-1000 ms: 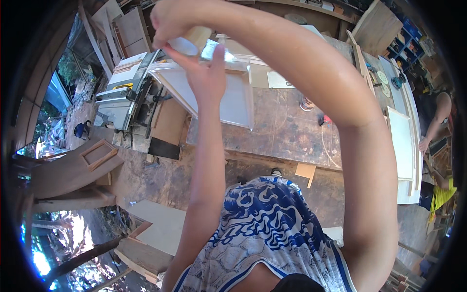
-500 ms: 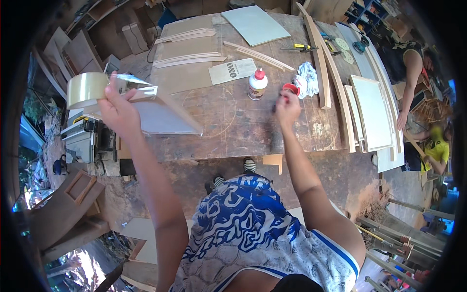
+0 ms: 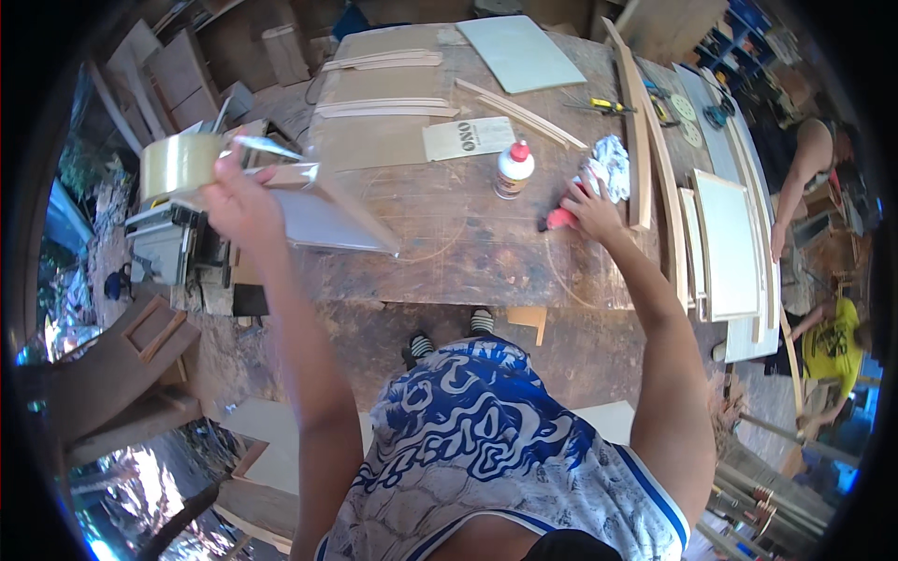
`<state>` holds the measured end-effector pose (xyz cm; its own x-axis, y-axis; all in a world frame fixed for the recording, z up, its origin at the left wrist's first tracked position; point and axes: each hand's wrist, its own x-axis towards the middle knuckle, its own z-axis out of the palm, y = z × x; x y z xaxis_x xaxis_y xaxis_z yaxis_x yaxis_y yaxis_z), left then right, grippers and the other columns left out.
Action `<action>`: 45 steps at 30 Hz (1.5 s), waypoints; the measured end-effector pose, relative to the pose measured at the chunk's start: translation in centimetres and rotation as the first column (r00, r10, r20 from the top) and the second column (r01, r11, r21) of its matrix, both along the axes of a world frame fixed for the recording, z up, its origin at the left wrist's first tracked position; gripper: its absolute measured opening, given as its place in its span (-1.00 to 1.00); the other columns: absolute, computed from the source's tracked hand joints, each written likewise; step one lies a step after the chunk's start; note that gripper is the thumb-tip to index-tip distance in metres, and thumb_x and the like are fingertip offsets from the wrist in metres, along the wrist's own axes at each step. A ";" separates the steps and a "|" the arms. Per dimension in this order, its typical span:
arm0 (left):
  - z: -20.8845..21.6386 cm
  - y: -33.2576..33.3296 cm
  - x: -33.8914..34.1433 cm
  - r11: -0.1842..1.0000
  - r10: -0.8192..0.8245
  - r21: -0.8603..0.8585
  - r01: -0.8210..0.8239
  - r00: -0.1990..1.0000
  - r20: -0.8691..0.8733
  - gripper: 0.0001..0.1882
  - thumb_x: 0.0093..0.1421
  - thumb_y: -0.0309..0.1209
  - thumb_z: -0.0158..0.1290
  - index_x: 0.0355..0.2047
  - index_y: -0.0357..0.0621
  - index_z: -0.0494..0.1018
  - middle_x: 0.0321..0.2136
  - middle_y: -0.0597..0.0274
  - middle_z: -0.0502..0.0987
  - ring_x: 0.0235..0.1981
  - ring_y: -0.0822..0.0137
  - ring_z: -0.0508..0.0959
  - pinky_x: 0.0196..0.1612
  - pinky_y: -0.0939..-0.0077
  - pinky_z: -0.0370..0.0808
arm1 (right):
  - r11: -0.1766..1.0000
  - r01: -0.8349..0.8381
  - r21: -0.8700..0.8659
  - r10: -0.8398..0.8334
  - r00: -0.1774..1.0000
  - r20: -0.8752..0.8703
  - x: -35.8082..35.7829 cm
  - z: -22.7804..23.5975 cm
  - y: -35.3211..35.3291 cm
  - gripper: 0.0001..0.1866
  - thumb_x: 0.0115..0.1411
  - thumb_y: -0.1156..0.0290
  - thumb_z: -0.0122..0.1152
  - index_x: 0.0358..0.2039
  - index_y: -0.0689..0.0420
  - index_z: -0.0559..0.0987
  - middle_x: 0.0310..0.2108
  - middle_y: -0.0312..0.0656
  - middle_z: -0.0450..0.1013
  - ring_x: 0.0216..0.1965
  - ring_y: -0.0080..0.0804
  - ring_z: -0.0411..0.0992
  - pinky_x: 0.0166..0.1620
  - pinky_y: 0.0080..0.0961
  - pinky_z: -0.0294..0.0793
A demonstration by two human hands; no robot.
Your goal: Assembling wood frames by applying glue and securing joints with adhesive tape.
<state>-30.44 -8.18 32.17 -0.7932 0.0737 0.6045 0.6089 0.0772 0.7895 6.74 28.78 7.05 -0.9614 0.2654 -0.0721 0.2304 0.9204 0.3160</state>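
My left hand (image 3: pixel 245 204) is raised over the table's left end, its fingers closed round the edge of a tilted white panel (image 3: pixel 327 222) with a pale wooden rim. Just left of these fingers is a wide roll of clear tape (image 3: pixel 180 166); a shiny strip shows near the panel's upper corner. How the fingers share panel and roll is partly hidden. My right hand (image 3: pixel 595 210) is low over the table, curled on a red hand tool (image 3: pixel 563 219) with a dark tip. Its fingers reach the crumpled white-and-blue rag (image 3: pixel 610 168). A white glue bottle (image 3: pixel 514 170) with a red cap stands upright nearby.
Thin wooden strips (image 3: pixel 388 107), a printed paper sheet (image 3: pixel 449 140) and a pale green board (image 3: pixel 521 53) lie across the worktable (image 3: pixel 449 262). Long planks (image 3: pixel 640 140) run along its right side, by framed panels (image 3: pixel 728 243). Two other people work at the right.
My right hand has moved right and slightly down with the red tool, reaching the rag. The left hand still holds the panel, with the tape roll beside it. The view has shifted a little.
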 end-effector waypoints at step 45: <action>-1.1 -0.4 -0.5 0.990 -0.039 0.131 0.060 0.987 -0.158 -0.67 0.53 -0.25 -0.15 -0.21 -0.27 0.46 -0.52 0.19 0.70 -0.60 0.23 0.70 -0.51 0.33 0.56 | 0.872 0.373 -0.317 -0.125 0.795 0.593 -37.5 48.1 -26.5 -0.66 0.24 0.15 0.24 -0.32 0.21 0.68 -0.46 -0.19 0.58 -0.53 -0.42 0.54 -0.43 -0.41 0.56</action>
<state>-30.92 -8.54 31.07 -0.6871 0.0201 0.7263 0.7245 -0.0567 0.6869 -30.74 2.25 55.16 -0.6311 0.3173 -0.7079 0.3754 0.9235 0.0792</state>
